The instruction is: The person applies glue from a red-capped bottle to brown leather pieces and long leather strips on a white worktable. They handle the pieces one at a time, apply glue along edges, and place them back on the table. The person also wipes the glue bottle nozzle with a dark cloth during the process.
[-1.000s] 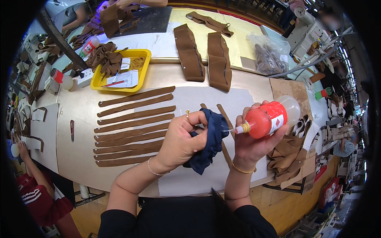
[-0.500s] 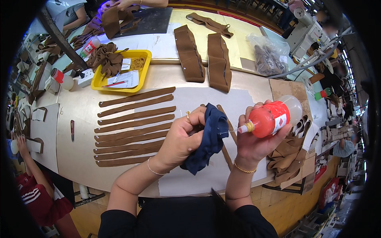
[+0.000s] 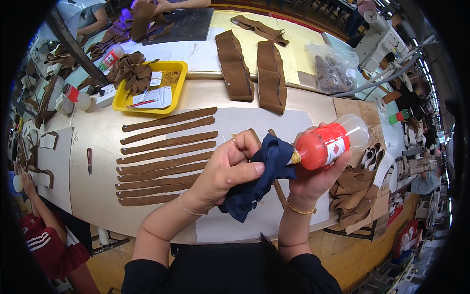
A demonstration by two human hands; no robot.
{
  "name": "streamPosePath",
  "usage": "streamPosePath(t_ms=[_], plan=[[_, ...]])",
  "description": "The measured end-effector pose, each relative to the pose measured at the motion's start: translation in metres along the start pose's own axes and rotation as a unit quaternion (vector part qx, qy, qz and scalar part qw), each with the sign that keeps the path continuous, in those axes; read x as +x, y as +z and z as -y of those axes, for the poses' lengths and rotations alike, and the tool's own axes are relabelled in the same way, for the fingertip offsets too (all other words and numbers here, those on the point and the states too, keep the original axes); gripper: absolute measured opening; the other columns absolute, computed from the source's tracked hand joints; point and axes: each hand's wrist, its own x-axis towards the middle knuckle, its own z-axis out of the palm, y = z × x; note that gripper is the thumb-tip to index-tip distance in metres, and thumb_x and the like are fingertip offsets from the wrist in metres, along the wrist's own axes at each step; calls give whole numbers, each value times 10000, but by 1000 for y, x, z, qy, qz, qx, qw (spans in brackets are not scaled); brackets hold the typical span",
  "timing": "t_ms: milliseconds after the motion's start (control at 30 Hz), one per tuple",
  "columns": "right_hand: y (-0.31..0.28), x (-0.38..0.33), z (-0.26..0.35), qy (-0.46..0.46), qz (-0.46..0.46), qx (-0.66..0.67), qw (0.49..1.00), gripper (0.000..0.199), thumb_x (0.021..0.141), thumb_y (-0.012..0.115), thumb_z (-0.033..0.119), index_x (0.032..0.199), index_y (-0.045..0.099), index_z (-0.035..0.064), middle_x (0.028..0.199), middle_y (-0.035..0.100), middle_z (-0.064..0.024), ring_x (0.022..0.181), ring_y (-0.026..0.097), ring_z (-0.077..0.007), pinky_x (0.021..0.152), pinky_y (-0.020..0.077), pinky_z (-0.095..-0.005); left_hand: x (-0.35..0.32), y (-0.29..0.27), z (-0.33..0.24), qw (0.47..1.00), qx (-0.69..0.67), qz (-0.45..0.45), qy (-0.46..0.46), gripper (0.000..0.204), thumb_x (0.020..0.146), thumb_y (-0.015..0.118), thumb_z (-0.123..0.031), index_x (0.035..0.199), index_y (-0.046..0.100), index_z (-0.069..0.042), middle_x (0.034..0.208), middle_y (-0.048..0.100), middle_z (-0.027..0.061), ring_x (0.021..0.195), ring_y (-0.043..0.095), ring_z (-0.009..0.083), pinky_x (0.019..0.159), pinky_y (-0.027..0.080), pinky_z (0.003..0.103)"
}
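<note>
My left hand (image 3: 230, 171), wearing a ring, pinches a crumpled dark blue cloth (image 3: 271, 159) over the table. The cloth is wrapped around or pressed against the tip of a plastic bottle (image 3: 333, 142) with a red label, so the nozzle is hidden. My right hand (image 3: 313, 183) grips that bottle on its side, neck toward the left. Below and left of my hands lie several brown fabric strips (image 3: 166, 157) in a row on grey paper (image 3: 249, 220). Partly behind the cloth and the right hand, more brown strips show.
A yellow tray (image 3: 181, 93) with brown bundles, rubber bands and a pen stands at the back left. Two brown fabric bands (image 3: 271, 78) lie behind my hands. Brown pieces (image 3: 357, 191) pile up at the right. A small knife-like tool (image 3: 89, 161) lies left. Other people work nearby.
The cloth and the bottle have come together; the nozzle and the thin strand from it, visible before, are now covered by the cloth. The left thumb has moved onto the cloth.
</note>
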Motion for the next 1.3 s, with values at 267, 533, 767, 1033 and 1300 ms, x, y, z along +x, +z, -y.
streamPosePath(t_ms=[267,533,767,1033,1300], plan=[[3,-3,-2,-24,15,-42,999,714,884,510,594,1292,413,16,1117,567,-129,998,587,-231,867,509,-392,0,-1,-5,1000,-10,4,-2,268,810,715,-40,879,459,-70,864,546,10,778,553,52,734,494,202],[-1,-3,-2,-16,44,-40,998,660,886,541,551,1293,432,44,1170,547,-102,1053,545,-228,880,474,-375,3,-3,-8,999,29,-10,25,307,804,710,11,910,434,-70,886,579,28,839,591,64,773,509,206],[-10,-3,-1,27,7,-28,999,662,887,532,549,1279,432,24,1155,554,-121,1000,569,-236,865,479,-371,1,0,-15,996,89,5,26,416,799,706,2,1007,359,-94,902,578,59,856,589,81,785,506,227],[-2,1,-5,73,-90,20,993,672,864,528,603,1184,475,14,1013,581,-124,808,560,-216,665,479,-314,2,-9,-7,999,6,39,35,432,784,640,78,1010,323,-109,953,551,64,882,557,79,808,485,238],[6,3,1,74,-110,19,991,678,863,512,623,1148,493,8,925,581,-122,651,501,-190,533,437,-300,3,-11,-3,999,-32,20,35,269,865,555,-9,1114,463,-53,1071,532,71,946,554,102,847,484,255]])
